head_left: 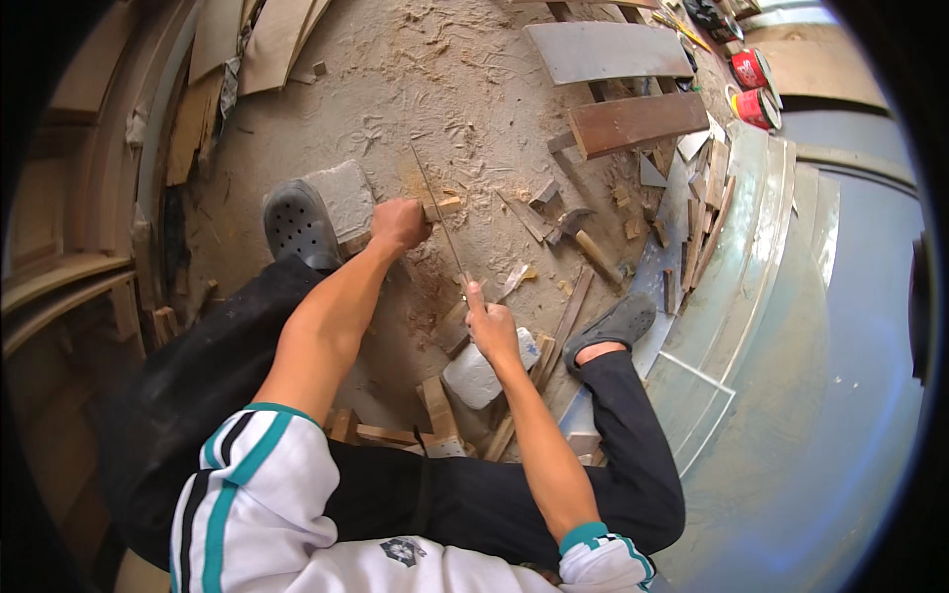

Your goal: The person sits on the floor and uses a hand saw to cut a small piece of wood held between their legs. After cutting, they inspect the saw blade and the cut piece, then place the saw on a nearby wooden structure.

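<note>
My left hand [400, 224] is closed around a small wooden block [447, 208], whose pale end sticks out to the right of my fist. A whitish slab [341, 193] lies just left of that hand. My right hand [491, 324] grips the near end of a thin, narrow saw [435, 193]. The saw's blade points away from me and crosses the protruding end of the block; whether its edge is inside the wood cannot be made out. My fingers hide most of the saw's handle. A white block [484, 374] rests on the ground beneath my right wrist.
A hammer-like tool [596, 253] with a wooden handle lies to the right, among wood offcuts [707, 193]. Glass panes [761, 287] lean along the right. A brown board [638, 124] and red cans [756, 109] are farther off. Wooden panels [213, 89] stand at the left.
</note>
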Tool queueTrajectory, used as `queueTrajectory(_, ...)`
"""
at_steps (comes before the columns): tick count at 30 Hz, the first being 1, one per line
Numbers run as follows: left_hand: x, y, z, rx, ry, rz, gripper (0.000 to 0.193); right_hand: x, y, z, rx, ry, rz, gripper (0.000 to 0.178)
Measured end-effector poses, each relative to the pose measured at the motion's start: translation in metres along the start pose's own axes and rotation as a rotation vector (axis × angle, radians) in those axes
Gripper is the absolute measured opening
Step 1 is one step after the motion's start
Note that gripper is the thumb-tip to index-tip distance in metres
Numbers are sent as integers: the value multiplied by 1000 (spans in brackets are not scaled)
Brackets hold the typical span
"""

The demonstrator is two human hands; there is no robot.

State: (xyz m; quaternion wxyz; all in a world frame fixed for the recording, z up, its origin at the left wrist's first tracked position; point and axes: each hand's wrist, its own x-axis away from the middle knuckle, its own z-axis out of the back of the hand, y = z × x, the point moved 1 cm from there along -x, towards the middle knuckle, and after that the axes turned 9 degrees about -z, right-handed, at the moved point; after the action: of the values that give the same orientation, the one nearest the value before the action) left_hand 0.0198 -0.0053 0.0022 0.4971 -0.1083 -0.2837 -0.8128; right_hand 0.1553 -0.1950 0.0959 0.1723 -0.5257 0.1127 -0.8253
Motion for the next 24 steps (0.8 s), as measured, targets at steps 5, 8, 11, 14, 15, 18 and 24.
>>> queueTrajectory(5, 5, 4, 4, -3, -15, -2, 32, 39, 49, 18, 88, 40, -7, 77)
queueTrajectory(8, 7, 1, 1, -15, -10, -25, 32, 55, 67, 23, 55, 23, -21, 76)
queueTrajectory(11, 5, -1, 0, -21, -12, -23, 32, 46, 45, 15, 19, 68, 48, 80)
queueTrajectory(14, -1, 8, 5, -13, -23, -19, 31, -15, -9, -17, 16, 177, 145, 80)
queueTrajectory(15, -2, 7, 6, -9, -25, -9, 32, -31, -22, -29, 59, 274, 191, 79)
queueTrajectory(18, 4, 5, 2, -16, -8, 3, 32, -22, 11, -11, 13, 17, 52, 69)
queueTrajectory(24, 2, -1, -2, 13, 30, 17, 32, 35, 93, 22, 40, 66, 103, 75)
